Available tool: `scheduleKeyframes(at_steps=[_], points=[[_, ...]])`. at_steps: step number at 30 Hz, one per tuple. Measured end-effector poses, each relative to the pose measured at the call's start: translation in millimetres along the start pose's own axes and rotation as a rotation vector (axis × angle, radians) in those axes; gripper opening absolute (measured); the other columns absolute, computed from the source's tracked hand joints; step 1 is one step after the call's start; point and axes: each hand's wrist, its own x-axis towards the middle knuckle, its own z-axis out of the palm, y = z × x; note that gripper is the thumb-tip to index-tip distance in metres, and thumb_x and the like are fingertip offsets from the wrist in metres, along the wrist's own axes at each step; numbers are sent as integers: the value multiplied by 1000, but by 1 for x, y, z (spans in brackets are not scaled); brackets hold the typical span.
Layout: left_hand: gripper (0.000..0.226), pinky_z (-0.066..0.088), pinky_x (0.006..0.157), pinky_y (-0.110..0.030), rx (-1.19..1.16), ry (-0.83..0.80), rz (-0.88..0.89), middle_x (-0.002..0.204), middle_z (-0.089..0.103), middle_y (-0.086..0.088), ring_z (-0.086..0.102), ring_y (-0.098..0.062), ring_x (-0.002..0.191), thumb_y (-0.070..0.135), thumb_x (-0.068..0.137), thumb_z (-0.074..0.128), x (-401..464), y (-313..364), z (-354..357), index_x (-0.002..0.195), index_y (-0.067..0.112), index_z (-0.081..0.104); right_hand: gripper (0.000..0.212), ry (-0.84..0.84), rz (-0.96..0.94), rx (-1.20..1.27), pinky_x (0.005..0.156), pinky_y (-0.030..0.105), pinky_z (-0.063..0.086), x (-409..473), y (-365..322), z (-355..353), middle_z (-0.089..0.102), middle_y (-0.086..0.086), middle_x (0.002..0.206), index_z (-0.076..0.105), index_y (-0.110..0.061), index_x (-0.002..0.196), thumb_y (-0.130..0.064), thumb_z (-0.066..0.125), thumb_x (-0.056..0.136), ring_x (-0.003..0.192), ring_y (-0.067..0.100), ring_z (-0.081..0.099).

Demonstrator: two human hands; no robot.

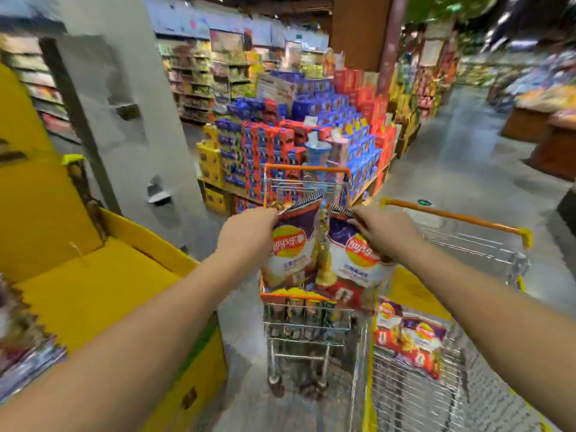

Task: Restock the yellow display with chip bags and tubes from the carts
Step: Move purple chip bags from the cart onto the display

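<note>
My left hand (pixel 249 232) grips the top edge of a purple-and-white chip bag (pixel 291 247). My right hand (pixel 383 232) holds a second chip bag (pixel 355 263) of the same kind by its top. Both bags hang above the small orange-rimmed cart (pixel 307 173) straight ahead, which holds more bags and several tubes (pixel 305 310) in its near end. The yellow display (pixel 90 288) lies to my left, its flat shelf bare in the middle. A few chip bags (pixel 408 341) lie in the larger wire cart (pixel 461 219) on my right.
A grey pillar (pixel 131 120) stands behind the display. A stacked pallet of blue and red boxes (pixel 311 141) rises beyond the small cart. An open aisle floor (pixel 461 157) runs past it on the right. Some packets (pixel 25 353) sit at the display's near left corner.
</note>
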Motion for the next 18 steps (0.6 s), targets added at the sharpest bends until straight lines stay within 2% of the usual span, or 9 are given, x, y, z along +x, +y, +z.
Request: scheduleKeyframes(at_steps=[3,5,9,15,18], points=[[10,46,60,-36,61,29,-102,97,65,-3,63,-31,90,32,95,51,-22,-56,-24,95,23,48,36,52,-140,58,63,35,49,38,-54,5,66,3,112,48,-23,116,-51,33,100,95,31,66],[10,51,64,-38,96,29,-215,100,67,-4,64,-32,90,31,97,47,-41,-98,-38,100,24,52,37,91,-242,94,57,34,41,62,-98,6,66,3,106,47,-20,114,-51,33,100,89,32,66],[18,54,70,-36,102,-9,-455,106,69,-2,64,-30,94,35,96,49,-80,-173,-63,106,25,61,37,126,-443,178,55,33,41,110,-191,8,66,0,99,48,-21,112,-53,35,99,86,28,65],[16,47,71,-37,109,-58,-668,107,66,-6,59,-32,97,28,98,49,-112,-268,-85,102,19,62,38,205,-685,306,59,36,45,185,-311,16,67,1,101,52,-20,112,-53,38,98,91,26,66],[17,38,59,-35,75,-62,-764,91,60,-6,56,-32,88,28,100,49,-119,-314,-95,96,15,59,39,228,-778,368,60,35,45,224,-361,18,67,-1,103,52,-22,113,-55,36,98,93,25,65]])
